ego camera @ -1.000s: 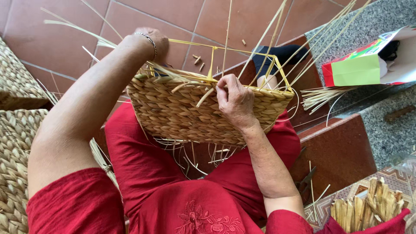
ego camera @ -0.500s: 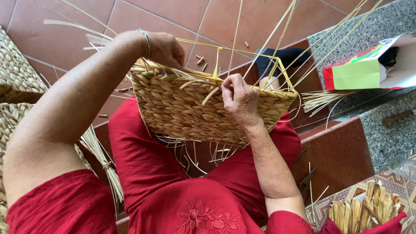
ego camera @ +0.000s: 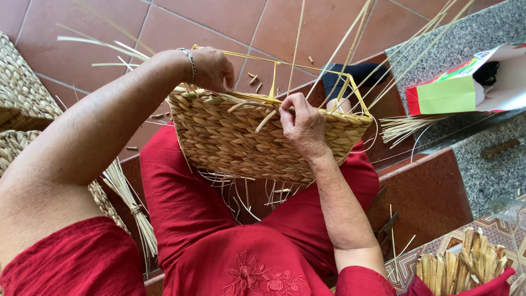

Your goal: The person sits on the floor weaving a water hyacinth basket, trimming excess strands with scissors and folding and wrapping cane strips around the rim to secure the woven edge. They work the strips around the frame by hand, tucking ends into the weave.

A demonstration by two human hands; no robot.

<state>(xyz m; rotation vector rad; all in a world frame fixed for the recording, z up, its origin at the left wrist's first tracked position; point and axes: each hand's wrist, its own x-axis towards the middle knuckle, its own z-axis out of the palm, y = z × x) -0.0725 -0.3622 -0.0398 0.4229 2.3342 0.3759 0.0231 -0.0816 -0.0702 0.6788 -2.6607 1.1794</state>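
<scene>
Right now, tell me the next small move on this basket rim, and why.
Probably pull the loose straw strand snug and tuck it under the rim. The right hand pinches it at the top edge of the woven basket, where it pokes out unwoven, while the left hand steadies the far corner.

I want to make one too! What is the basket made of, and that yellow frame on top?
The basket looks woven from dried straw-like plant fibre: tan, matte, braided rows with loose strands. The yellow frame seems thin, stiff and smooth, maybe coated wire or plastic; I can't tell which. The left hand and right hand grip the rim.
</scene>
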